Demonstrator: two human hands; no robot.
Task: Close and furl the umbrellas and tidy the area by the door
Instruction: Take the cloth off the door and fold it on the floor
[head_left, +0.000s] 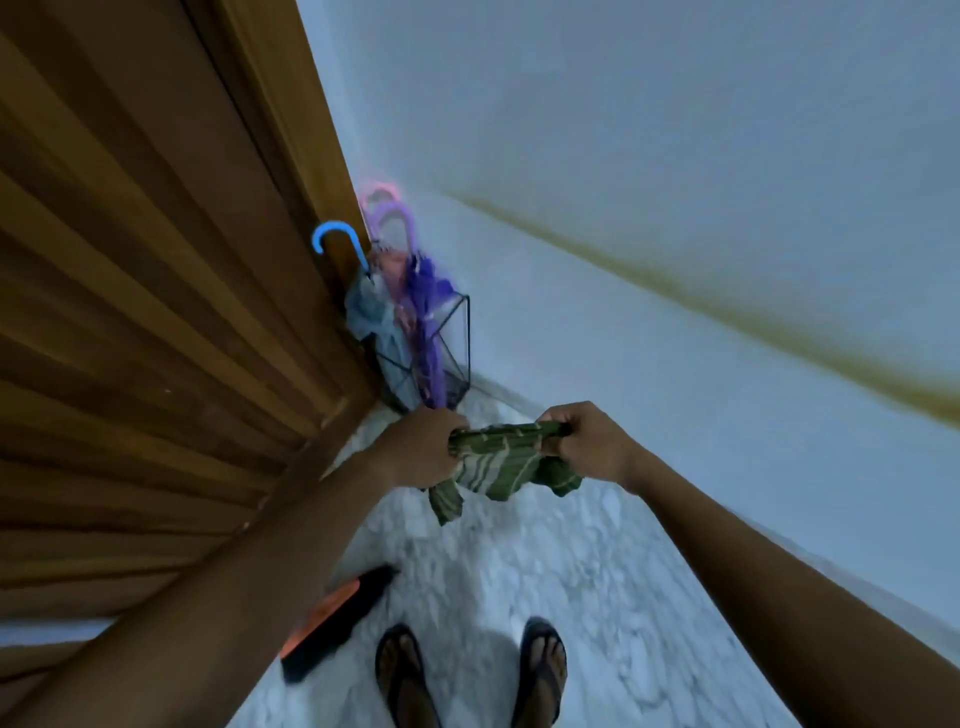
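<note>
A green striped umbrella, folded short with loose canopy folds hanging down, is held level in front of me. My left hand grips its left end and my right hand grips its right end. Beyond the hands, a black wire umbrella stand sits in the corner beside the door. It holds a light blue umbrella with a blue hook handle, a purple umbrella and a pink one, all closed. A black and orange umbrella lies on the floor by my left foot.
A wooden slatted door fills the left side. A pale wall with a yellowish stripe runs along the right. The floor is white marble. My feet in dark sandals stand at the bottom.
</note>
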